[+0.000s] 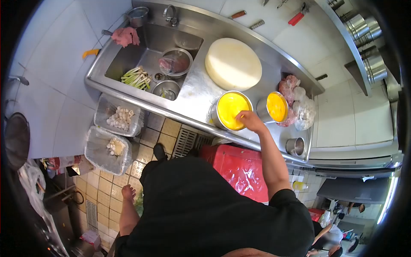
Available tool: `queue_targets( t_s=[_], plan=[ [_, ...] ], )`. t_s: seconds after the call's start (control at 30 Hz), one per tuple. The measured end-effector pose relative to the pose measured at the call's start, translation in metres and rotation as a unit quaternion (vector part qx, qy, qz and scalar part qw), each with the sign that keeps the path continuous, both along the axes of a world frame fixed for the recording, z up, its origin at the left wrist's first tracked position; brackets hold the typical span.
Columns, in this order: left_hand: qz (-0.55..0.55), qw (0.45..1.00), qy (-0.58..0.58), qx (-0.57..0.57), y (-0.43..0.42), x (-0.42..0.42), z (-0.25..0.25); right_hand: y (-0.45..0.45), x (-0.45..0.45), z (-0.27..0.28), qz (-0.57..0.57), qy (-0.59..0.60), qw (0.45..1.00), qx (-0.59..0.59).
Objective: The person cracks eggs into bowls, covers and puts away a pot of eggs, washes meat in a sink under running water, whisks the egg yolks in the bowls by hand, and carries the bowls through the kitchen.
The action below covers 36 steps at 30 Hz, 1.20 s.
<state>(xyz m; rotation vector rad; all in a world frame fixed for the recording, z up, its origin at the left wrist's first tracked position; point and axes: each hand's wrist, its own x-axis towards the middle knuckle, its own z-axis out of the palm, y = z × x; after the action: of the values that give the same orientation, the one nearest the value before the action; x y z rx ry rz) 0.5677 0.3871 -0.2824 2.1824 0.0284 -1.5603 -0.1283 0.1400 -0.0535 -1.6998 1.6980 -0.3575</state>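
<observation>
My right hand [251,121] reaches over the near right rim of a metal pot [214,115] filled with a smooth yellow liquid [231,109] that looks like beaten egg. Its fingers are bent together above the yellow surface; whatever they may hold is hidden. Just right of it stands a second metal pot [262,112], also with yellow liquid [277,107] inside. My left hand [128,192] hangs low at my side above the tiled floor, fingers loosely apart and holding nothing.
A thick round cutting board [233,64] lies behind the pots. Plastic bags [304,112] and a small metal cup [295,146] are at right. The sink [145,34] holds spring onions [136,78] and bowls. Lined bins [107,160] and a red container [239,169] stand below.
</observation>
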Motion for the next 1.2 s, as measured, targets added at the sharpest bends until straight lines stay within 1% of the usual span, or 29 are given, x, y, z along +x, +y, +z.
queue_targets(
  t_s=[0.03,0.1,0.13,0.17,0.2,0.23,0.27,0.3,0.37,0.4,0.43,0.5,0.53,0.57,0.6,0.63,0.67,0.7,0.77,0.8,0.83,0.9,0.93,0.97,1.03,1.07,1.1,1.17,1.2],
  plan=[
    [0.006,1.000,0.003,-0.001,0.000,0.001,-0.003,-0.003,-0.001,-0.002,0.006,0.003,1.000,-0.001],
    [-0.008,0.999,-0.033,-0.041,0.002,0.000,-0.003,-0.004,0.006,-0.002,-0.229,0.185,0.949,-0.113],
    [-0.011,0.999,-0.026,-0.036,0.002,0.000,-0.001,-0.003,0.004,-0.015,-0.133,0.261,0.956,0.017],
    [-0.008,0.999,-0.026,-0.040,-0.001,0.004,-0.004,-0.003,0.001,-0.016,-0.131,0.260,0.957,0.013],
    [-0.004,0.999,-0.017,-0.044,-0.001,0.007,-0.011,-0.003,-0.005,-0.013,-0.114,0.088,0.990,0.003],
    [0.000,0.999,-0.008,-0.045,0.005,0.008,-0.017,-0.003,-0.010,-0.012,-0.092,-0.087,0.992,-0.001],
    [-0.002,0.998,-0.045,-0.046,0.006,0.004,-0.019,-0.006,-0.012,-0.013,-0.204,-0.103,0.971,-0.066],
    [-0.004,0.998,-0.045,-0.043,0.011,-0.001,-0.017,-0.004,-0.012,-0.017,-0.205,-0.103,0.971,-0.064],
    [0.003,0.999,-0.020,-0.045,0.001,0.001,-0.013,0.002,-0.010,-0.026,-0.081,0.160,0.984,-0.007],
    [0.007,1.000,0.001,-0.027,-0.002,-0.001,-0.009,0.001,0.001,0.001,0.027,0.093,0.993,0.064],
    [0.004,1.000,0.001,-0.028,-0.004,-0.004,-0.007,-0.002,-0.002,0.000,0.024,0.093,0.993,0.063],
    [0.017,0.999,-0.008,-0.029,0.000,-0.007,-0.008,-0.007,0.001,0.004,-0.250,0.004,0.965,-0.074],
    [0.004,0.999,-0.020,-0.043,0.005,-0.010,-0.009,-0.003,0.007,0.001,-0.257,0.117,0.953,-0.111],
    [-0.006,0.999,-0.018,-0.027,0.005,-0.011,-0.007,0.000,0.007,-0.005,-0.263,0.114,0.952,-0.109],
    [-0.001,1.000,-0.009,-0.005,0.002,-0.014,-0.006,-0.001,0.004,-0.009,-0.128,0.067,0.989,-0.034],
    [0.004,1.000,0.000,0.019,0.001,-0.014,-0.004,-0.001,0.001,-0.012,0.010,0.018,0.999,0.042],
    [0.001,1.000,-0.001,0.019,0.000,-0.012,-0.005,-0.002,0.002,-0.002,-0.128,-0.028,0.990,0.046],
    [0.005,1.000,-0.002,0.012,0.001,-0.012,-0.007,-0.006,0.003,-0.003,-0.131,-0.027,0.990,0.046],
    [0.001,1.000,-0.006,0.009,0.006,-0.008,-0.006,-0.003,0.010,-0.010,-0.205,0.254,0.942,-0.077],
    [-0.001,1.000,-0.001,0.015,0.004,-0.007,-0.006,0.002,0.011,-0.012,-0.114,0.202,0.973,-0.004],
    [0.002,1.000,0.006,0.018,0.001,-0.009,-0.008,-0.001,0.008,-0.011,-0.115,0.202,0.973,-0.007],
    [0.015,0.999,0.028,0.003,0.005,-0.001,-0.019,-0.005,-0.007,-0.016,-0.174,-0.059,0.983,0.016],
    [0.013,1.000,0.023,-0.015,0.003,-0.001,-0.018,-0.009,-0.018,-0.031,-0.259,-0.009,0.963,-0.080],
    [0.007,0.999,0.018,-0.034,0.000,0.001,-0.016,-0.005,-0.016,-0.032,-0.265,-0.009,0.961,-0.076],
    [-0.014,0.999,0.012,-0.039,-0.008,0.001,-0.016,0.005,0.002,-0.023,-0.084,0.136,0.987,-0.014],
    [-0.013,0.999,0.019,-0.031,-0.012,0.001,-0.016,0.000,0.009,-0.006,-0.003,0.051,0.998,0.043],
    [-0.010,0.999,0.025,-0.022,-0.015,0.001,-0.015,-0.002,0.005,-0.007,-0.006,0.051,0.998,0.048],
    [-0.004,1.000,0.007,-0.018,-0.016,-0.002,-0.014,-0.005,-0.001,-0.005,-0.288,0.092,0.950,-0.083],
    [-0.023,0.999,0.009,-0.040,-0.017,-0.002,-0.012,0.000,0.005,-0.009,-0.275,0.172,0.942,-0.086]
  ],
)
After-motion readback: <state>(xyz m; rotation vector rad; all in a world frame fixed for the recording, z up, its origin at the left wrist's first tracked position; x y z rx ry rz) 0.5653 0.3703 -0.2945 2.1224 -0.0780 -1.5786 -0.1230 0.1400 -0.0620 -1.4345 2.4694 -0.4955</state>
